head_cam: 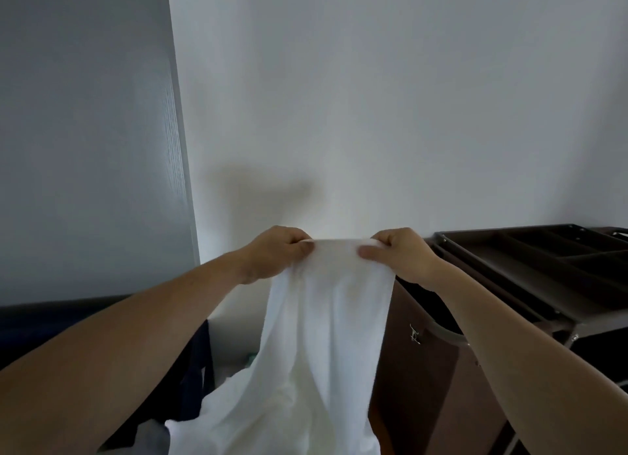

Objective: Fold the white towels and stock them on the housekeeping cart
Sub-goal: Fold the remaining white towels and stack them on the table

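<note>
A white towel [319, 335] hangs in front of me, held up by its top edge. My left hand [275, 254] pinches the left end of that edge and my right hand [397, 254] pinches the right end, the two hands a short span apart. The towel drops down out of the bottom of the view. The dark brown housekeeping cart [530, 274] stands to the right, its top tray split into compartments. The right forearm crosses in front of the cart's near corner.
A white wall [373, 97] is straight ahead, with a grey wood-grain panel [85, 131] on the left. A dark bag or bin [193, 369] with pale fabric inside sits low on the left, behind the towel.
</note>
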The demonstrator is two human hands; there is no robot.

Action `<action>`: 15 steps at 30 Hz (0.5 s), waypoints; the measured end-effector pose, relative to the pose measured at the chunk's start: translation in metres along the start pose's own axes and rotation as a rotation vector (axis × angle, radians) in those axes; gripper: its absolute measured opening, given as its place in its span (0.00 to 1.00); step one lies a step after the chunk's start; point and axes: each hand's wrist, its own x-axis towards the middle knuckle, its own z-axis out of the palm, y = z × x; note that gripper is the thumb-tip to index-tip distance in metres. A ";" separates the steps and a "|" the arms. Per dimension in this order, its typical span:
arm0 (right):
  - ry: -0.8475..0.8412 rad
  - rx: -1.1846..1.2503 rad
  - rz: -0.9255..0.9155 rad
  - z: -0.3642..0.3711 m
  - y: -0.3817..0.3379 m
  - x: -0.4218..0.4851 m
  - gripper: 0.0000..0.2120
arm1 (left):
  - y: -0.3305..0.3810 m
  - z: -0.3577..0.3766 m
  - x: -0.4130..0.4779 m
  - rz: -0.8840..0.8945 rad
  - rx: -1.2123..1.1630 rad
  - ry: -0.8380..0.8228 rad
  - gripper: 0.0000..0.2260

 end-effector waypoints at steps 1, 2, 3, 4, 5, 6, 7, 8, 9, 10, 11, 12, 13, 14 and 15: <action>0.045 0.077 0.004 -0.003 0.002 -0.001 0.19 | -0.004 -0.004 0.001 0.017 0.139 -0.002 0.11; 0.089 0.143 -0.006 -0.006 0.001 -0.001 0.20 | -0.010 -0.005 0.003 0.030 0.269 -0.012 0.12; 0.124 0.195 -0.020 -0.008 -0.001 -0.001 0.18 | -0.016 -0.004 0.004 0.024 0.352 -0.019 0.14; 0.155 0.223 -0.036 -0.010 -0.004 0.000 0.17 | -0.025 -0.002 0.005 0.008 0.392 -0.031 0.14; 0.185 0.239 -0.051 -0.011 -0.005 0.002 0.15 | -0.034 0.000 0.005 -0.028 0.407 -0.045 0.15; 0.214 0.244 -0.059 -0.013 -0.004 0.003 0.15 | -0.043 0.002 0.004 -0.064 0.426 -0.061 0.15; 0.239 0.237 -0.059 -0.015 -0.002 0.004 0.16 | -0.050 0.002 0.002 -0.104 0.435 -0.067 0.15; 0.257 0.204 -0.045 -0.017 0.000 0.005 0.19 | -0.057 0.002 0.001 -0.138 0.429 -0.061 0.14; 0.254 0.117 -0.022 -0.020 0.005 0.006 0.21 | -0.059 0.002 -0.001 -0.167 0.393 -0.035 0.14; 0.204 -0.042 0.014 -0.021 0.007 0.008 0.22 | -0.058 0.001 -0.002 -0.175 0.329 0.006 0.14; 0.103 -0.235 0.056 -0.020 0.008 0.008 0.21 | -0.054 0.001 -0.001 -0.162 0.258 0.050 0.13; -0.013 -0.397 0.088 -0.015 0.007 0.009 0.19 | -0.045 0.001 0.000 -0.127 0.215 0.080 0.12; -0.112 -0.470 0.102 -0.007 0.006 0.008 0.15 | -0.032 0.002 0.001 -0.078 0.211 0.081 0.12; -0.183 -0.442 0.098 0.003 0.003 0.006 0.15 | -0.018 0.003 0.003 -0.020 0.242 0.059 0.11; -0.220 -0.354 0.081 0.014 -0.003 0.004 0.23 | -0.005 0.005 0.006 0.038 0.302 0.029 0.10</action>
